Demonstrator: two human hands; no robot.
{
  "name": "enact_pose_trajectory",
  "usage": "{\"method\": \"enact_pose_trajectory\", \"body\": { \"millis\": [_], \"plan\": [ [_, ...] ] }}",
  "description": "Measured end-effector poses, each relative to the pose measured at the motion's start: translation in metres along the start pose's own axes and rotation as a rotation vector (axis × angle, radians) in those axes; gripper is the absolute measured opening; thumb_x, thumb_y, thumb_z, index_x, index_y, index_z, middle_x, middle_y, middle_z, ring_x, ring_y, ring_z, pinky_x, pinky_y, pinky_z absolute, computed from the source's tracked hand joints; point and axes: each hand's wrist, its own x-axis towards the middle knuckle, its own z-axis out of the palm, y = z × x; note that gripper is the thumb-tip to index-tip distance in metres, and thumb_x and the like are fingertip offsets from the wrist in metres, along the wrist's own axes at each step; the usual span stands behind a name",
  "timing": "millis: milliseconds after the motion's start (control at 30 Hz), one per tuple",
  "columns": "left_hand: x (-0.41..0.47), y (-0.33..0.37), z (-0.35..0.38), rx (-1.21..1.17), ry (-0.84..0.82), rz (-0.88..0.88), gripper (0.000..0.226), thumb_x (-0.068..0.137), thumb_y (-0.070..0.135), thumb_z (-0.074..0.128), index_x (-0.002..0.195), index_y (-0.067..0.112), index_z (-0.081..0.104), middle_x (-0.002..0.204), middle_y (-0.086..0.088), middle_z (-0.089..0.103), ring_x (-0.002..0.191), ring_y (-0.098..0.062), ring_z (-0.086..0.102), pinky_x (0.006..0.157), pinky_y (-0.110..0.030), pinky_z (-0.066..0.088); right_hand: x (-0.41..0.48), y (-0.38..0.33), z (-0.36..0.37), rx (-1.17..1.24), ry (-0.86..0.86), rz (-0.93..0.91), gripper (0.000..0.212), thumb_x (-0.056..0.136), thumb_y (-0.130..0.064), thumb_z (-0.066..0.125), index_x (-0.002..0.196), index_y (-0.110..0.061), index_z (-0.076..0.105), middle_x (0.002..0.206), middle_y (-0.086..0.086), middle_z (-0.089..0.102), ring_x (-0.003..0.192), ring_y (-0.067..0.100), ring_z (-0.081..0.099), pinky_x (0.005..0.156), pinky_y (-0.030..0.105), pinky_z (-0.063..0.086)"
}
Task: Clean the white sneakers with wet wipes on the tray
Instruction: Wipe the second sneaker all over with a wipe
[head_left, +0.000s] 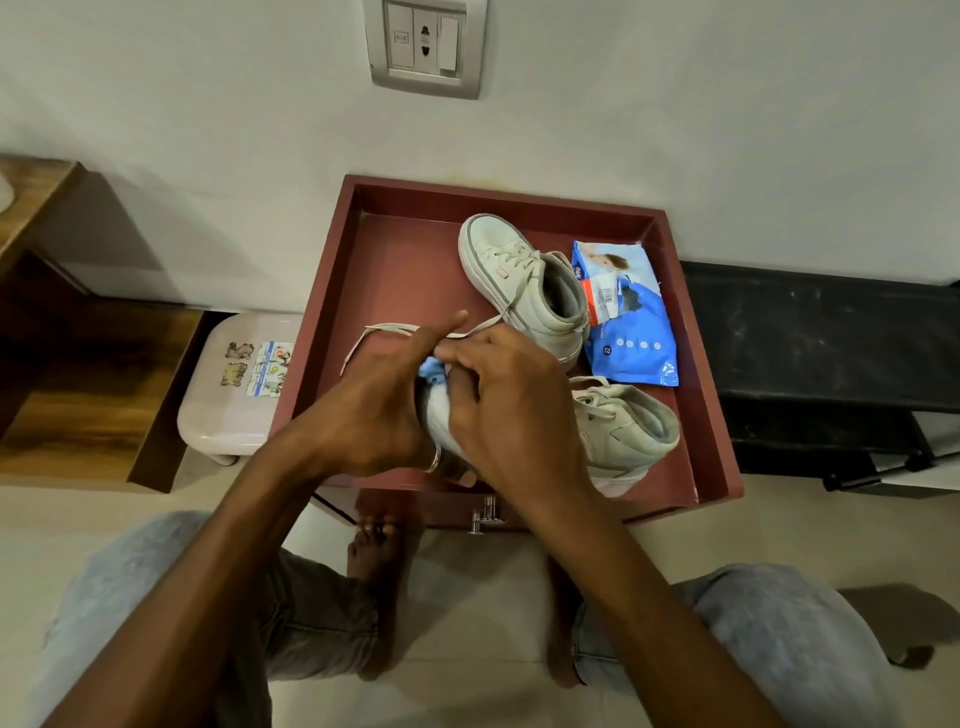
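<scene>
Two white high-top sneakers lie in a dark red tray (332, 291). The far sneaker (524, 280) stands near the tray's back, and its loose lace trails left. The near sneaker (631, 431) lies on its side at the tray's front, heel to the right. My left hand (374, 410) grips its toe end from the left, with the index finger stretched upward. My right hand (511, 410) curls over the front of the shoe, its fingertips pinching a light blue wipe (431, 371) against the toe. Both hands hide most of the toe.
A blue wet-wipes pack (631, 325) lies at the tray's right side beside the far sneaker. A pale plastic stool (234, 384) stands left of the tray, and a black bench (821, 364) right of it. The wall is close behind. My knees and bare feet are below.
</scene>
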Motion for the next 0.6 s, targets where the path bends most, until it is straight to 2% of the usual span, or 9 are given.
{"method": "enact_pose_trajectory", "body": {
  "millis": [100, 167, 233, 300, 367, 500, 600],
  "plan": [
    [-0.002, -0.005, 0.001, 0.015, -0.028, 0.001, 0.139, 0.059, 0.014, 0.096, 0.159, 0.034, 0.001, 0.125, 0.038, 0.044, 0.113, 0.020, 0.052, 0.090, 0.002, 0.038, 0.008, 0.011, -0.002, -0.019, 0.006, 0.068, 0.024, 0.090, -0.013, 0.059, 0.101, -0.022, 0.078, 0.093, 0.001, 0.071, 0.083, 0.014, 0.064, 0.076, 0.030, 0.053],
    [-0.001, -0.009, 0.000, 0.029, -0.024, 0.001, 0.141, 0.060, 0.014, 0.095, 0.159, 0.036, -0.002, 0.120, 0.037, 0.049, 0.110, 0.014, 0.056, 0.091, -0.002, 0.042, 0.004, 0.009, -0.004, -0.015, 0.000, 0.010, 0.025, 0.088, -0.010, 0.061, 0.103, -0.021, 0.078, 0.091, 0.001, 0.069, 0.082, 0.013, 0.062, 0.073, 0.026, 0.051],
    [-0.001, -0.012, -0.003, 0.047, -0.023, -0.006, 0.141, 0.061, 0.011, 0.093, 0.159, 0.036, -0.006, 0.114, 0.028, 0.059, 0.105, 0.004, 0.062, 0.093, -0.011, 0.048, -0.008, 0.004, -0.006, -0.025, -0.039, -0.063, 0.027, 0.086, -0.008, 0.063, 0.105, -0.021, 0.077, 0.091, -0.001, 0.065, 0.081, 0.010, 0.059, 0.072, 0.019, 0.045],
    [-0.002, -0.014, -0.006, 0.068, -0.029, 0.000, 0.141, 0.062, 0.013, 0.093, 0.159, 0.033, -0.008, 0.122, 0.016, 0.063, 0.110, 0.001, 0.061, 0.097, -0.010, 0.045, -0.022, 0.004, -0.010, 0.013, -0.099, -0.073, 0.027, 0.085, -0.009, 0.063, 0.105, -0.021, 0.077, 0.092, -0.004, 0.063, 0.082, 0.007, 0.057, 0.073, 0.017, 0.044],
    [-0.002, -0.012, -0.008, 0.080, -0.020, 0.003, 0.143, 0.061, 0.020, 0.095, 0.159, 0.031, -0.008, 0.130, 0.012, 0.061, 0.114, 0.002, 0.059, 0.098, -0.008, 0.042, -0.029, 0.011, -0.015, 0.030, -0.112, -0.058, 0.024, 0.084, -0.010, 0.064, 0.102, -0.020, 0.078, 0.091, -0.005, 0.064, 0.081, 0.007, 0.059, 0.074, 0.021, 0.048],
    [0.000, -0.007, -0.007, 0.069, -0.006, -0.016, 0.144, 0.057, 0.028, 0.097, 0.160, 0.031, -0.004, 0.122, 0.025, 0.058, 0.110, 0.010, 0.057, 0.093, -0.001, 0.038, -0.014, 0.023, -0.011, -0.045, 0.014, 0.031, 0.019, 0.086, -0.009, 0.065, 0.098, -0.016, 0.077, 0.087, 0.004, 0.068, 0.076, 0.019, 0.064, 0.068, 0.040, 0.055],
    [0.001, -0.008, -0.007, 0.095, -0.008, -0.018, 0.143, 0.058, 0.020, 0.095, 0.160, 0.031, -0.005, 0.114, 0.021, 0.062, 0.100, 0.007, 0.061, 0.089, -0.006, 0.044, -0.005, 0.010, -0.003, 0.007, 0.047, 0.024, 0.021, 0.087, -0.009, 0.063, 0.100, -0.017, 0.077, 0.091, 0.003, 0.068, 0.080, 0.016, 0.063, 0.072, 0.035, 0.053]
  ]
}}
